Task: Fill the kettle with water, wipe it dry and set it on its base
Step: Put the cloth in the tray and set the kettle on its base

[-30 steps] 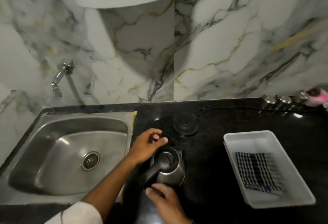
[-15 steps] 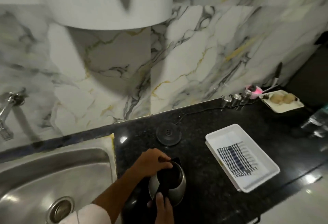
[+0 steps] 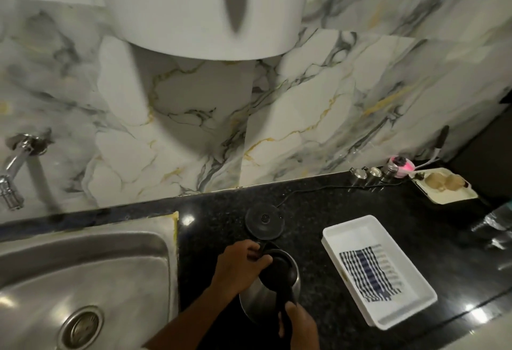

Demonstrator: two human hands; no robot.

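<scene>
A steel kettle (image 3: 259, 304) with a black lid and handle stands on the black counter near the front edge. My left hand (image 3: 238, 269) grips the lid at the kettle's top rim. My right hand (image 3: 300, 327) is closed around the black handle at the bottom of the view. The round black kettle base (image 3: 264, 221) with its cord lies just behind the kettle. A blue-and-white checked cloth (image 3: 368, 276) lies in a white tray (image 3: 349, 229) to the right. The steel sink (image 3: 83, 272) and wall tap (image 3: 13, 164) are on the left.
Three small steel shakers (image 3: 372, 173) and a pink object (image 3: 401, 165) stand against the marble wall. A white plate with food (image 3: 443, 185) sits at the far right. A large white cylinder (image 3: 205, 9) hangs overhead.
My left hand has settled onto the kettle's lid and my right hand has closed on the handle. The view has swung right and closer to the counter.
</scene>
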